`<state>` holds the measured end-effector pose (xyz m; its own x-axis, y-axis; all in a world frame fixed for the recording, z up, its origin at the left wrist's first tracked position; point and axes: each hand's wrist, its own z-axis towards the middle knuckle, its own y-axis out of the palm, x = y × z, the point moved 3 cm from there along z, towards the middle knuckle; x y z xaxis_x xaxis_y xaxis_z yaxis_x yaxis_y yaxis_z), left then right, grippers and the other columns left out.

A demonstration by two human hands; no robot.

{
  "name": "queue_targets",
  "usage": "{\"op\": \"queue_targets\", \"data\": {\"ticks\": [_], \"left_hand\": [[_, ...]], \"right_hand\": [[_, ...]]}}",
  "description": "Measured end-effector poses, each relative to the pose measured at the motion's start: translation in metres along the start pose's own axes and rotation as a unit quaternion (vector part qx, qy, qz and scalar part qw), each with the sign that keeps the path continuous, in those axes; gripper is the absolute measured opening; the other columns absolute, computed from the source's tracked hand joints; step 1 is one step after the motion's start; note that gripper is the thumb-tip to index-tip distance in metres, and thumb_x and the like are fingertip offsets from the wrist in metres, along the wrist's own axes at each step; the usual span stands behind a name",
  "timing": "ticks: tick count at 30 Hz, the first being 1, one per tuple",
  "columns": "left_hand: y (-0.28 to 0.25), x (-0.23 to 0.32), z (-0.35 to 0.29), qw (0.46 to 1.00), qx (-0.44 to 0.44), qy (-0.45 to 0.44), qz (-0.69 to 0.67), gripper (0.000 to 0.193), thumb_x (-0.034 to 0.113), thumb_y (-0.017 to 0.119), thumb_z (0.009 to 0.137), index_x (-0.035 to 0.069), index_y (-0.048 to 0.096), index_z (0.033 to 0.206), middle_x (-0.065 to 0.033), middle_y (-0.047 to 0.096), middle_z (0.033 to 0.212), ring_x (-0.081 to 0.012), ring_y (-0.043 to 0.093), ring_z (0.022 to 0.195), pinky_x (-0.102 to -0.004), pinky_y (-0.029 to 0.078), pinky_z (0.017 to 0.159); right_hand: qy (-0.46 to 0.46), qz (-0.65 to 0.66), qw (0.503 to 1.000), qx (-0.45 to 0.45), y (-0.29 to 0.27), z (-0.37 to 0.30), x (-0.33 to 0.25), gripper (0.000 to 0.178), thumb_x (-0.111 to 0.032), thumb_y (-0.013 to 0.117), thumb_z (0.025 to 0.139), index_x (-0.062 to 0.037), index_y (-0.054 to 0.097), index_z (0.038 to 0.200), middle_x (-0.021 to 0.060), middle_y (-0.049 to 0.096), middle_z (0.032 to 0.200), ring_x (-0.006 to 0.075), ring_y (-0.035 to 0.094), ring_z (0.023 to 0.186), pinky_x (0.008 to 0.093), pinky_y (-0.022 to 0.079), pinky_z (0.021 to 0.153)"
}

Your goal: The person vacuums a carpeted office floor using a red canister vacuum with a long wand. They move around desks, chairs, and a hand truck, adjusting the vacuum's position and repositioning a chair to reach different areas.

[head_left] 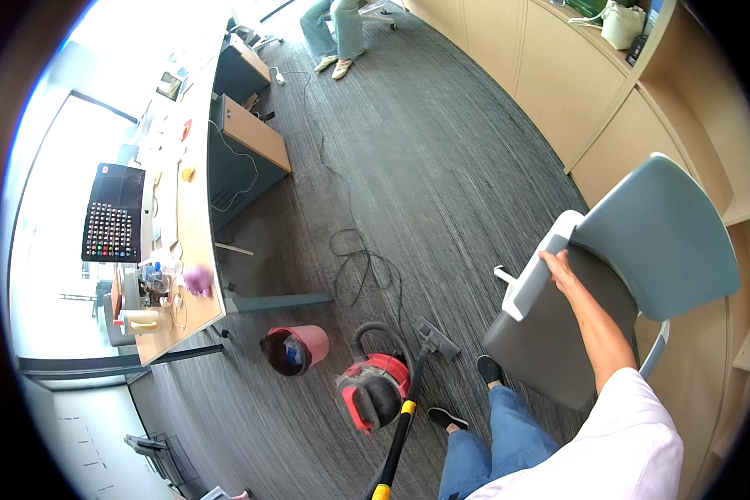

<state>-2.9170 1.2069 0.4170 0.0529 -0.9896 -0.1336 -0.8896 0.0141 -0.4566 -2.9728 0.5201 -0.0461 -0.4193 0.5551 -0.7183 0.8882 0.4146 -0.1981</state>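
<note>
My right hand grips the white armrest of a grey-blue office chair, fingers curled over its edge. The chair has a dark seat and stands at my right, beside the wooden cabinets. A red and black canister vacuum cleaner sits on the floor ahead of my feet. Its black wand with yellow bands slants from the bottom edge up to a grey floor nozzle, flat on the carpet near my shoe. My left hand is out of view, so whether it holds the wand is hidden.
A pink bin with a dark liner stands left of the vacuum. A loose black cord runs along the grey carpet. The long desk lines the left, wooden cabinets the right. Another person's legs show at the far end.
</note>
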Motion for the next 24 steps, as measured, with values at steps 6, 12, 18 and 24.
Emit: {"op": "queue_targets", "data": {"ticks": [6, 12, 18, 24], "left_hand": [[0.009, 0.013, 0.003, 0.999, -0.025, 0.015, -0.04, 0.027, 0.015, 0.066, 0.072, 0.005, 0.063, 0.096, -0.008, 0.063, 0.076, -0.0182, 0.057, 0.074, -0.0364, 0.046, 0.066], [0.025, 0.001, 0.005, 0.999, 0.036, -0.001, 0.026, 0.03, 0.018, 0.069, 0.071, 0.003, 0.061, 0.096, -0.0071, 0.061, 0.076, -0.0149, 0.055, 0.076, -0.0344, 0.046, 0.067], [0.02, 0.006, 0.007, 0.998, 0.012, -0.035, 0.051, 0.037, 0.019, 0.066, 0.074, 0.001, 0.059, 0.105, -0.0111, 0.063, 0.088, -0.0194, 0.057, 0.085, -0.0353, 0.046, 0.075], [0.014, -0.018, 0.015, 0.987, -0.006, -0.084, 0.133, 0.044, 0.021, 0.062, 0.076, -0.002, 0.056, 0.114, -0.015, 0.064, 0.1, -0.0239, 0.059, 0.095, -0.0363, 0.045, 0.083]], "right_hand": [[-0.092, 0.198, 0.964, -0.153, 0.072, 0.069, -0.116, 0.073, -0.032, 0.066, 0.074, 0.0007, 0.033, 0.13, 0.0165, 0.048, 0.121, 0.0292, 0.044, 0.117, 0.0476, 0.032, 0.098], [-0.362, -0.091, 0.899, -0.229, 0.04, -0.019, -0.159, 0.055, -0.034, 0.058, 0.087, -0.004, 0.043, 0.131, 0.0169, 0.058, 0.117, 0.025, 0.057, 0.108, 0.0344, 0.043, 0.093], [-0.395, -0.595, 0.68, -0.165, -0.086, -0.072, -0.045, 0.092, -0.054, 0.069, 0.068, -0.0163, 0.028, 0.141, 0.0097, 0.027, 0.144, 0.0286, 0.019, 0.136, 0.0499, 0.019, 0.11], [-0.451, -0.622, 0.64, 0.0, -0.015, 0.024, -0.088, 0.073, -0.009, 0.064, 0.072, -0.0239, 0.033, 0.137, 0.0122, 0.032, 0.14, 0.0281, 0.018, 0.136, 0.0594, 0.01, 0.108]]}}
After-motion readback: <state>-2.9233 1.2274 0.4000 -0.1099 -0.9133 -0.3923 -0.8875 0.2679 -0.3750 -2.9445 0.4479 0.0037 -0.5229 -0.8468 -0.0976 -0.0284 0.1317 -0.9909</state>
